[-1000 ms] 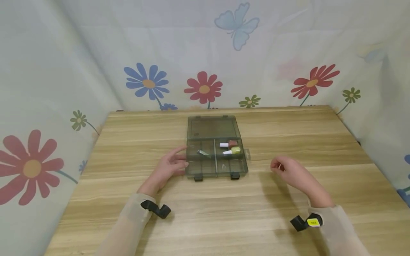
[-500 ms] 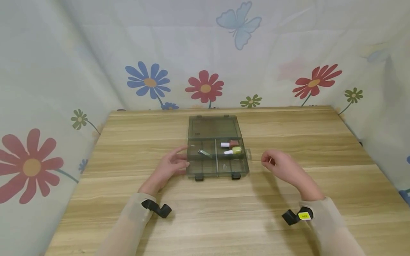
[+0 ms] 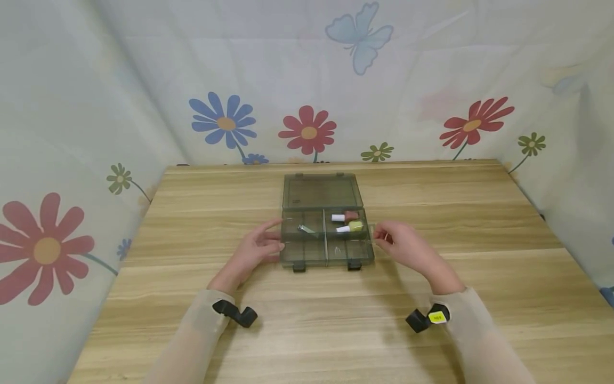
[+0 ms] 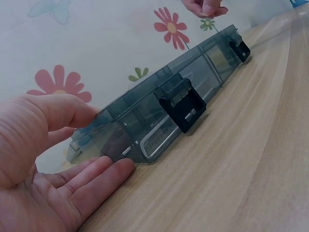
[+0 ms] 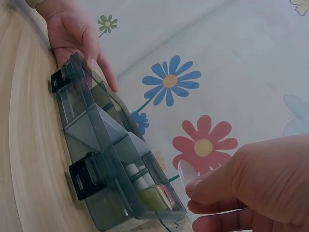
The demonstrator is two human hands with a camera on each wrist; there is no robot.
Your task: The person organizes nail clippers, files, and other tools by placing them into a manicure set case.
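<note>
A translucent dark green divided box (image 3: 307,263) lies on the table with its lid (image 3: 322,191) folded back. In its back left compartment is a nail clipper (image 3: 306,229). A red nail polish bottle (image 3: 352,216) and a yellow-green nail polish bottle (image 3: 355,226), both white-capped, lie at the back right. My left hand (image 3: 251,248) rests its extended fingers against the box's left side. By the right end, my right hand (image 3: 403,242) pinches a small clear rounded piece (image 5: 187,171) between thumb and fingertips, beside the box's hanging tab.
Two black latches (image 3: 354,264) stick out at the box's front edge. The wooden table (image 3: 307,330) runs around the box. A flower-printed curtain (image 3: 268,64) stands behind and at both sides. Each wrist carries a black camera mount (image 3: 235,313).
My right hand has moved left from the open table to the box's right edge. The left hand stays at the box's left side, and the box's contents have not moved.
</note>
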